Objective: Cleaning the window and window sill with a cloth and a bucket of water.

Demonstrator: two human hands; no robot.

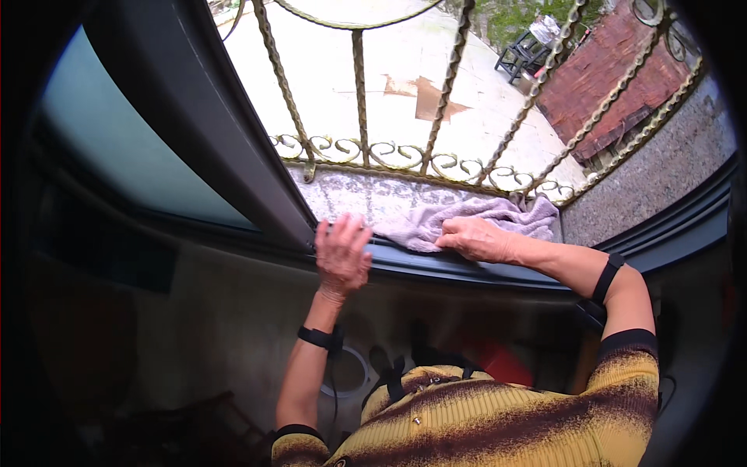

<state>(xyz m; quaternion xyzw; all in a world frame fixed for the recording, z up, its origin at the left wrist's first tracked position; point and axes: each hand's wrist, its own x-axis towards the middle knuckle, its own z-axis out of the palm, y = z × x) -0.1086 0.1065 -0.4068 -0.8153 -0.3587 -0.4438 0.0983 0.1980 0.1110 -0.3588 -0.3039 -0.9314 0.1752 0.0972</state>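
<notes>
A crumpled light purple cloth lies along the stone sill and over the edge of the dark window track. My right hand grips a fold of it between thumb and bent fingers, above the track. Farther left, my left hand rests with fingers extended at the lower corner of the sliding window frame, near the cloth's left end. It holds nothing.
A metal grille with twisted bars and scrolls stands just beyond the sill. Speckled stone borders the opening at the right. Outside are a dark stool and a reddish board. A round rim shows on the dim floor below.
</notes>
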